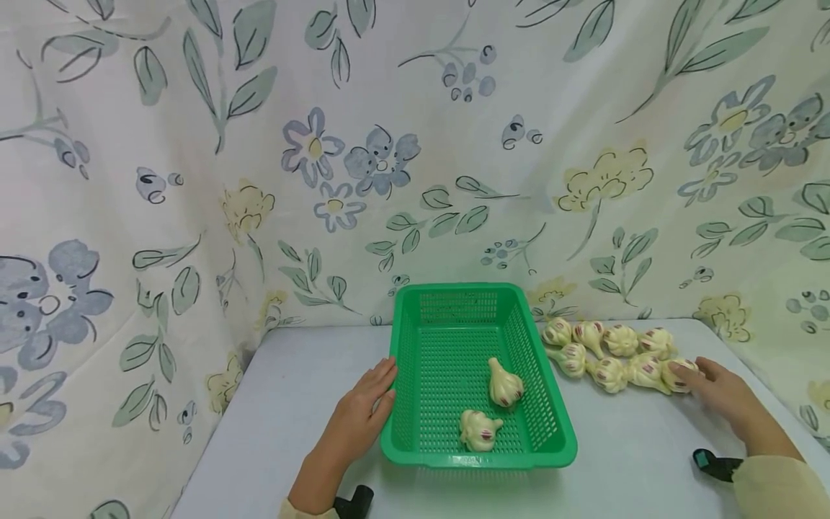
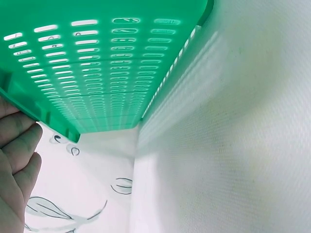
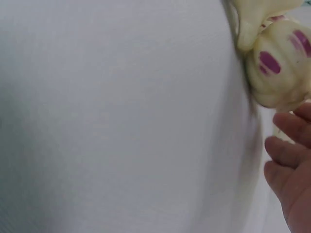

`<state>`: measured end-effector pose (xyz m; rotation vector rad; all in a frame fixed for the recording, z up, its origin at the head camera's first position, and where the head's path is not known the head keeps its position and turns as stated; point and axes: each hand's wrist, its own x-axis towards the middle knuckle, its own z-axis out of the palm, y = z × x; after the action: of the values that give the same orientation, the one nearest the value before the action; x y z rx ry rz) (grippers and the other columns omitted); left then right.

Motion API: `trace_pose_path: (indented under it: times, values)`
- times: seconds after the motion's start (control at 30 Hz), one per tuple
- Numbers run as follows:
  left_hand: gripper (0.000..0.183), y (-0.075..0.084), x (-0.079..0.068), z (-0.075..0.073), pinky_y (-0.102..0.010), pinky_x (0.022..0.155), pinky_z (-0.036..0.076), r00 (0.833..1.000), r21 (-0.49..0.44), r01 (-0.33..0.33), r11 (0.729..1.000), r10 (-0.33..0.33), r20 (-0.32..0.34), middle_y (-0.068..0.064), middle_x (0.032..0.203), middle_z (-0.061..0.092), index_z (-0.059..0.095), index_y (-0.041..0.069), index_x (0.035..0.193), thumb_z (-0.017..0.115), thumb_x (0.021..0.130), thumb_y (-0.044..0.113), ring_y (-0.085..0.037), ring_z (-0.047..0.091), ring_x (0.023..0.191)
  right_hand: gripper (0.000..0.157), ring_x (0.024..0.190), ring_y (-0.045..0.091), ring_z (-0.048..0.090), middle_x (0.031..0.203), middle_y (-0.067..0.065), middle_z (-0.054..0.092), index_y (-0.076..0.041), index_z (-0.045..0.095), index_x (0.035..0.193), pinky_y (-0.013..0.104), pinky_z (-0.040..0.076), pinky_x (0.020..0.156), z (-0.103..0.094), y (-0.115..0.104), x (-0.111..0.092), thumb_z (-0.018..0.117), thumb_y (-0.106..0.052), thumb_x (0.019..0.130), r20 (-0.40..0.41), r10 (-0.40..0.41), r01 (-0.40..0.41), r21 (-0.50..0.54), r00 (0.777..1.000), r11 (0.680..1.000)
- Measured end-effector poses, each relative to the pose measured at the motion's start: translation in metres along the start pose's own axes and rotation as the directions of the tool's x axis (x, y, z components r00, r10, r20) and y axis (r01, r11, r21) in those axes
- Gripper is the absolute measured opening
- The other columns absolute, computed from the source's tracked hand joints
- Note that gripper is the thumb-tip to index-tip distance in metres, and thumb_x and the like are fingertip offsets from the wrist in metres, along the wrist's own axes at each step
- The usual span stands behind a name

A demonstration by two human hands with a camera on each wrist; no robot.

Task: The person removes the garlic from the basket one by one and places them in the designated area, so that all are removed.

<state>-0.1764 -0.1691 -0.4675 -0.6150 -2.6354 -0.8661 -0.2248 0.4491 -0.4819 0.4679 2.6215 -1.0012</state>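
Observation:
My left hand point(image 1: 359, 414) rests against the left rim of a green plastic basket point(image 1: 480, 460), its fingers fairly straight. In the left wrist view those fingers point(image 2: 22, 136) lie along the outer edge of the basket point(image 2: 107, 73). My right hand point(image 1: 729, 396) reaches the nearest right-end garlic bulb point(image 1: 677, 375) of a cluster, fingertips right at it. In the right wrist view, loosely bent fingers point(image 3: 286, 150) are beside a purple-streaked garlic bulb point(image 3: 279, 73). Inside the basket lie two bulbs, one garlic bulb point(image 1: 505, 386) farther back and another garlic bulb point(image 1: 478, 431) near the front.
Several more garlic bulbs point(image 1: 609, 374) sit in two rows right of the basket on the white table point(image 1: 305, 375). A floral curtain point(image 1: 415, 180) hangs behind the table and at its sides. Dark wrist devices show at the left wrist point(image 1: 355, 501) and right wrist point(image 1: 716, 465).

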Motion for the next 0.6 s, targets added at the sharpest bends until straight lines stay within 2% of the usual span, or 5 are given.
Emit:
trace_pose_path:
  times: [0.13,0.27,0.47,0.6]
  values:
    - [0.043,0.000,0.001,-0.001,-0.042,0.115,0.037,1.000,-0.008,0.003,1.000,-0.003,0.001,0.003,0.154,0.042,0.053,0.009,0.143,0.050,0.104,0.027,-0.016,0.039,0.143,0.108,0.130,0.070,0.008,0.148,0.047,-0.003,0.013,-0.008,0.149,0.081,0.027,0.095,0.000,-0.018,-0.009,0.034,-0.071,0.095,-0.089,-0.082,0.075,-0.082,0.993,0.994]
    - [0.043,0.002,0.001,-0.002,-0.042,0.116,0.035,1.000,-0.029,0.016,0.999,-0.016,0.005,0.004,0.155,0.041,0.053,0.009,0.143,0.051,0.104,0.027,-0.015,0.038,0.144,0.102,0.127,0.072,0.014,0.149,0.047,0.002,0.008,-0.005,0.152,0.083,0.028,0.090,0.001,-0.051,-0.021,0.039,-0.065,0.097,-0.159,-0.214,0.194,-0.129,0.964,0.972]
    - [0.043,0.003,0.001,-0.003,-0.042,0.116,0.036,1.000,-0.034,0.021,0.999,-0.021,0.009,0.004,0.155,0.041,0.052,0.009,0.143,0.051,0.103,0.027,-0.016,0.038,0.144,0.091,0.129,0.068,0.023,0.154,0.040,0.014,-0.004,0.003,0.158,0.083,0.030,0.089,0.012,-0.115,-0.047,0.049,-0.054,0.098,-0.161,-0.415,0.387,-0.181,0.895,0.904]
    - [0.043,0.002,0.001,-0.002,-0.042,0.117,0.035,1.000,-0.036,0.018,0.999,-0.018,0.011,0.003,0.155,0.041,0.052,0.009,0.143,0.051,0.103,0.026,-0.015,0.038,0.144,0.084,0.132,0.064,0.029,0.157,0.032,0.022,-0.011,0.011,0.159,0.082,0.031,0.092,0.029,-0.151,-0.068,0.057,-0.045,0.098,-0.128,-0.544,0.526,-0.153,0.829,0.837]
